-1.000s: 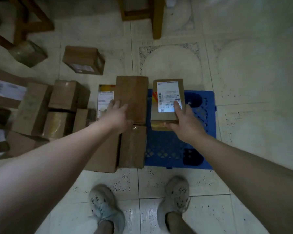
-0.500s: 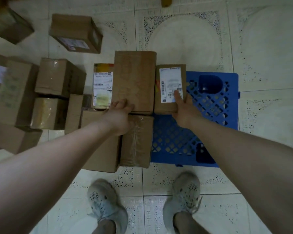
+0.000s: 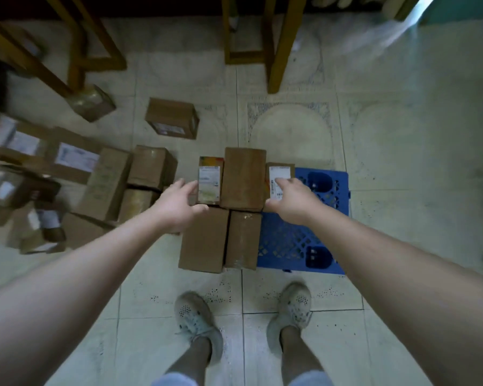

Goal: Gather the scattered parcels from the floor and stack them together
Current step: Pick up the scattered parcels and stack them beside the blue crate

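A blue plastic crate (image 3: 322, 218) lies flat on the tiled floor. Gathered along its left side are a white-labelled parcel (image 3: 280, 171), a plain brown box (image 3: 244, 178), a colourful labelled box (image 3: 210, 179) and two brown boxes in front (image 3: 204, 240) (image 3: 243, 238). My right hand (image 3: 287, 197) hovers over the white-labelled parcel with fingers relaxed and hides its near half. My left hand (image 3: 176, 206) is spread beside the colourful box and holds nothing.
Several loose parcels lie in a heap at the left (image 3: 103, 179). A single box (image 3: 172, 118) and a taped box (image 3: 91, 103) sit further back. Wooden furniture legs (image 3: 275, 43) stand beyond. My shoes (image 3: 198, 319) are on the tiles in front.
My right hand set the white-labelled parcel down beside the plain box and loosened its grip. My left hand slid off the plain box to the left. The view rose and pulled back.
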The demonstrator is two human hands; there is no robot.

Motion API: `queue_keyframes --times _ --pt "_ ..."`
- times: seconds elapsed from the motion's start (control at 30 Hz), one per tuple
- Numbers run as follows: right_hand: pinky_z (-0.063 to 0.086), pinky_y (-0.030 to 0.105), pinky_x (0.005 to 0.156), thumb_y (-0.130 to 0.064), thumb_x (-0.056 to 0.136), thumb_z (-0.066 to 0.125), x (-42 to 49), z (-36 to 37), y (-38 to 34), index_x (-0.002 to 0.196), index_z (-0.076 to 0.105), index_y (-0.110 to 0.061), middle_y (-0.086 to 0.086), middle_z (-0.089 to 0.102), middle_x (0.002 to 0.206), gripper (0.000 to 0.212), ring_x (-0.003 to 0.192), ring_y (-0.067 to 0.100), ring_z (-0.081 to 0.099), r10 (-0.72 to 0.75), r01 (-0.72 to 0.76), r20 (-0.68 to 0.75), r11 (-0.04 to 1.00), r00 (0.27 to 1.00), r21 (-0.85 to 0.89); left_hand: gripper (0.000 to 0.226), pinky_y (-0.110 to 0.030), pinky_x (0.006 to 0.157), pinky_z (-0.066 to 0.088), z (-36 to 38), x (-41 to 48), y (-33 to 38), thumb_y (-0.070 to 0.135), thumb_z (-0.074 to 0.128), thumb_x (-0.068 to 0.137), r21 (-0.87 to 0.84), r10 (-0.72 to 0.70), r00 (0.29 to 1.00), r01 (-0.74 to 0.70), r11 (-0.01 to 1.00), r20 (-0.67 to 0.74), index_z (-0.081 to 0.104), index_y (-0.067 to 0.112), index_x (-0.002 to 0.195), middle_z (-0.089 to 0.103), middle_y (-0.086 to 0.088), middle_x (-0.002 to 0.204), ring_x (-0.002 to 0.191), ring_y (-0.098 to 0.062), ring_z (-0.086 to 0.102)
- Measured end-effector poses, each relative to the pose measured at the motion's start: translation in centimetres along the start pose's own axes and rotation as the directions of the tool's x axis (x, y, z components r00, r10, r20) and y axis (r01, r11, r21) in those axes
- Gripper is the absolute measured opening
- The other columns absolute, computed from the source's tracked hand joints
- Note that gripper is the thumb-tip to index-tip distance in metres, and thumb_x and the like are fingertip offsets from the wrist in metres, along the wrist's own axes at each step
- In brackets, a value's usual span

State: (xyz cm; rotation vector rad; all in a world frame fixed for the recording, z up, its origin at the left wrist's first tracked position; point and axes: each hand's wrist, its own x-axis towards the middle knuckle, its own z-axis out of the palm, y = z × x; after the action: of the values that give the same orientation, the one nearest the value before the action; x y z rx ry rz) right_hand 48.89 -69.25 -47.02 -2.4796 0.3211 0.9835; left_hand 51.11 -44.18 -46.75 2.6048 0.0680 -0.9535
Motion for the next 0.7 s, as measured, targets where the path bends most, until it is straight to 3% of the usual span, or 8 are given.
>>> queue_keyframes --times 0.17,0.3,0.43,0.7 --pt "0.029 0.042 0.111 -0.048 0.095 0.048 -10.1 -5.5 -7.8 0.152 0.019 -0.022 0.007 0.021 0.158 0.07 0.142 0.029 0.024 -0.052 0.052 -0.043 0.999 0.998 -0.014 0.073 -0.041 0.117 0.018 -9.4 -9.6 -1.8 0.042 0.059 0.09 -0.061 -0.001 1.0 0.0 0.998 -0.019 0.022 0.025 0.151 0.011 -0.006 0.16 0.146 -0.024 0.013" --pt "0.031 0.044 0.11 -0.048 0.094 0.05 -15.1 -8.7 -13.2 0.151 0.024 -0.023 0.007 0.029 0.154 0.067 0.138 0.028 0.03 -0.123 0.114 -0.104 0.99 0.987 -0.085 0.072 -0.046 0.116 0.02 -14.9 -15.9 -3.1 0.04 0.06 0.09 -0.089 -0.049 0.987 0.036 0.995 -0.156 0.023 0.027 0.15 0.014 -0.004 0.159 0.145 -0.024 0.014" --pt "0.037 0.043 0.105 -0.049 0.093 0.052 -18.5 -10.5 -16.9 0.15 0.027 -0.023 0.008 0.033 0.151 0.067 0.134 0.03 0.037 -0.207 0.184 -0.122 0.967 0.971 -0.175 0.071 -0.045 0.115 0.023 -18.7 -21.3 -4.7 0.041 0.06 0.089 -0.123 -0.12 0.942 0.085 0.989 -0.313 0.025 0.027 0.149 0.018 -0.005 0.158 0.145 -0.024 0.017" --pt "0.046 0.036 0.091 -0.049 0.092 0.052 -23.6 -11.3 -20.8 0.147 0.032 -0.02 0.01 0.045 0.144 0.066 0.121 0.027 0.051 -0.334 0.285 -0.136 0.914 0.933 -0.288 0.073 -0.046 0.113 0.027 -23.3 -31.4 -10.7 0.042 0.061 0.088 -0.289 -0.237 0.898 0.131 0.948 -0.37 0.026 0.024 0.149 0.022 -0.006 0.157 0.142 -0.026 0.025"
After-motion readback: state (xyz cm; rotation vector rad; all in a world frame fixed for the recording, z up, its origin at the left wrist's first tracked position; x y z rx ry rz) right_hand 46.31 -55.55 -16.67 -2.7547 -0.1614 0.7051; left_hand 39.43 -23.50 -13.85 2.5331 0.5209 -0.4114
